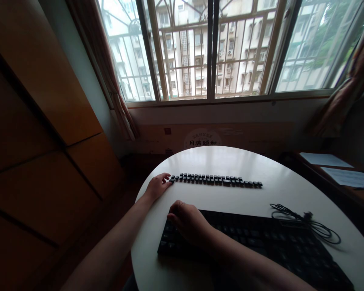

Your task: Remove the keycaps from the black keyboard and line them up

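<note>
At the left end of a double row of loose black keycaps [212,179], my left hand [158,186] rests on the table with its fingers bent and apart. Its fingertips are beside or touching the end keycap [172,181]; I cannot tell which. Over the upper left part of a black keyboard [245,232], my right hand [186,220] is closed, fingers curled in and thumb pressed against them. Whatever it may hold is hidden. The forearm covers part of the keyboard's keys, and its surface is dark.
The white round-edged table [230,198] bears everything. A coiled black cable [309,222] lies at the keyboard's upper right. To the right stands a wooden desk with papers [346,178]. A wooden cabinet [48,121] is at left, a barred window [212,52] ahead.
</note>
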{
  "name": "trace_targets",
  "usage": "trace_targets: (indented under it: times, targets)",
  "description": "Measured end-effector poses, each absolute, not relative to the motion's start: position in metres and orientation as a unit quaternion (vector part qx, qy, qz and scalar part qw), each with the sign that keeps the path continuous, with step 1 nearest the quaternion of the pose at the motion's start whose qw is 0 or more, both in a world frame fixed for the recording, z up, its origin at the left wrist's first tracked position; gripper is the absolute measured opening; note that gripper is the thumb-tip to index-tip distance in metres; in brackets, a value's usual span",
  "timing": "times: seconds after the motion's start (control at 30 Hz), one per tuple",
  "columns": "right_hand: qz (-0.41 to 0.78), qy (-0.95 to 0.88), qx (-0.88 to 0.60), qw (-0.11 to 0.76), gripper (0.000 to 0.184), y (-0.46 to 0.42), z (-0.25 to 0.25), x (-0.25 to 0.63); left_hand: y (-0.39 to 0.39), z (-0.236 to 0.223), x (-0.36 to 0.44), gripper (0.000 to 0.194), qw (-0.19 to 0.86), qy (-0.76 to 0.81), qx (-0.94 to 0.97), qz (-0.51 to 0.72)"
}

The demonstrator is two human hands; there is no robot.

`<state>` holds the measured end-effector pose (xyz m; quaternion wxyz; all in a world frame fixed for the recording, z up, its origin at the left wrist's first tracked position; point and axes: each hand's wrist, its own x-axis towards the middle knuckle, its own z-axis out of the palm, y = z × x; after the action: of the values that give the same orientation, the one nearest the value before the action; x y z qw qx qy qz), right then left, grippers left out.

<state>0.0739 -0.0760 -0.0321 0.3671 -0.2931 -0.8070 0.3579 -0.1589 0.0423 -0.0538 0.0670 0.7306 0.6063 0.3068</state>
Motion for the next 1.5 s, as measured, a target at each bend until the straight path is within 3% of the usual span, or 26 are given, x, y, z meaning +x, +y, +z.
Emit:
trace_targets:
  times: [0.73,0.93,1.13,1.5]
  targets:
    - [0.371,-0.795,-0.287,0.384,0.011,-0.074,-0.038,0.072,0.044,-0.052,-0.156,0.029,0.093,0.605,0.726,0.314]
    - [0.396,-0.748,-0.295,0.444,0.02,-0.07,-0.038,0.075,0.043,-0.057,-0.159,0.032,0.102,0.606,0.714,0.335]
    - [0.431,-0.716,-0.331,0.438,0.027,-0.064,-0.042,0.074,0.034,-0.056,-0.164,0.034,0.082,0.624,0.676,0.383]
    - [0.344,-0.774,-0.346,0.403,0.02,-0.07,-0.038,0.078,0.032,-0.057,-0.166,0.035,0.065,0.636,0.639,0.428]
